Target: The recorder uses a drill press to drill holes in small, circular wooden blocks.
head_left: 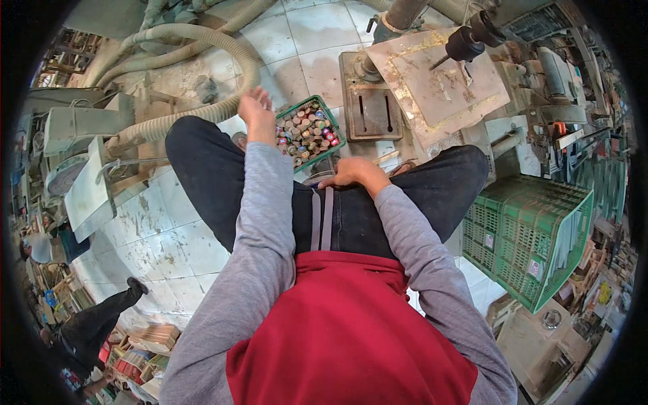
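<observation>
My left hand (256,106) is raised at the left edge of a green plastic basket (339,132). Its fingers are apart and nothing shows in them. Inside the basket lie many small round pieces (305,129), some wood-coloured, others with red, blue or green faces. Between my knees, just below the basket, my right hand (356,171) has its fingers curled down beside a partly hidden rounded object (316,179). What those fingers grip, if anything, is hidden.
A drill press with a dusty board table (439,84) and heavy base (371,101) stands ahead right. Ribbed hoses (199,32) curve at upper left. A green crate (526,236) is beside my right knee. A person's dark-trousered leg (101,317) shows at lower left.
</observation>
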### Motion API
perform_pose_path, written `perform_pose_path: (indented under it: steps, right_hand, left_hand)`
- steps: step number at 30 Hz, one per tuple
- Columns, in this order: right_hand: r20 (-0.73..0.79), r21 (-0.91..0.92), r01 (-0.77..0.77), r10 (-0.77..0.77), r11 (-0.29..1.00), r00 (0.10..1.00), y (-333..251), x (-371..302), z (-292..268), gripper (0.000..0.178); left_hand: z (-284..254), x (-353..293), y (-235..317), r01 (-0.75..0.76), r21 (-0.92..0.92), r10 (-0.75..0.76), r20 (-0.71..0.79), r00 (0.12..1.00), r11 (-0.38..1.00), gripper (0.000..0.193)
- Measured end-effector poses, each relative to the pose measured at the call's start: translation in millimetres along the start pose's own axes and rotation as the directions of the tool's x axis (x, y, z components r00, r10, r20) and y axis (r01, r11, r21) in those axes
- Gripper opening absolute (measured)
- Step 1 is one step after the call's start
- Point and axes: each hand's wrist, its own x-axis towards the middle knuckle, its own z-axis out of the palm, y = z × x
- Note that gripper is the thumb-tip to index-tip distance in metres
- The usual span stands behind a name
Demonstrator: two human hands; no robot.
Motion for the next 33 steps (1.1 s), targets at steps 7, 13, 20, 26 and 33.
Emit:
perform_pose_path:
  steps: [7, 13, 20, 26, 33]
  right_hand:
    - [0.028, -0.049, 0.069, -0.067, 0.996, 0.997, -4, -12, -12, 0.088]
    - [-0.025, 0.018, 0.046, -0.046, 0.999, 0.999, 0, -1, -3, 0.094]
    - [-0.085, 0.016, 0.149, -0.147, 0.989, 0.985, 17, 14, 5, 0.093]
    - [-0.001, -0.015, 0.157, -0.157, 0.988, 0.988, 12, 23, -1, 0.078]
    - [0.114, 0.052, 0.066, -0.072, 0.996, 0.991, 8, 20, -12, 0.08]
  left_hand:
    - [-8, -70, 114, -0.317, 0.054, 0.28, 0.348, 0.895, 0.947, 0.035]
    - [5, -105, 133, -0.302, 0.105, 0.221, 0.466, 0.857, 0.948, 0.034]
    - [65, -72, 157, -0.417, 0.294, 0.129, 0.667, 0.734, 0.86, 0.037]
    - [88, -9, 128, -0.603, 0.65, 0.1, 0.638, 0.764, 0.462, 0.047]
    - [107, -20, 97, -0.819, 0.559, -0.125, 0.81, 0.573, -0.129, 0.043]
